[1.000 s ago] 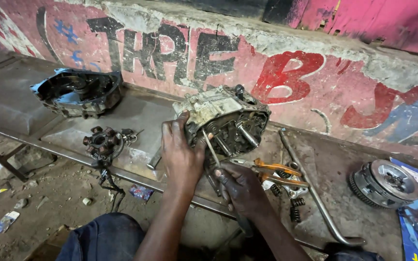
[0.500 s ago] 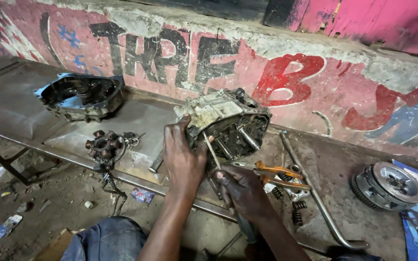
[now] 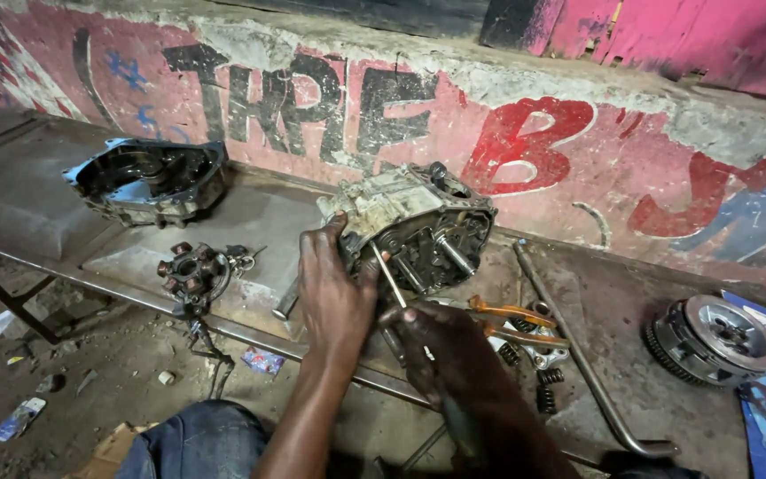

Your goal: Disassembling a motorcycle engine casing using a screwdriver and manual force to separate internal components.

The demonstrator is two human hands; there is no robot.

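A greasy engine crankcase half point(image 3: 418, 222) stands tilted on a low metal bench point(image 3: 28, 200), its open side with gears and shafts facing me. My left hand point(image 3: 334, 288) grips its lower left edge and steadies it. My right hand point(image 3: 449, 355) is closed around the handle of a screwdriver point(image 3: 390, 277), whose thin shaft points up into the case's open side.
Another dark crankcase cover point(image 3: 148, 182) lies at the left of the bench. A small clutch hub point(image 3: 192, 270) sits near the front edge. Orange-handled pliers point(image 3: 511, 324), springs point(image 3: 543, 386), a long bent rod point(image 3: 569, 355) and a clutch assembly point(image 3: 711, 337) lie to the right. A painted wall rises behind.
The view has shifted slightly. Both hands keep their hold; the screwdriver stays at the crankcase's open side.
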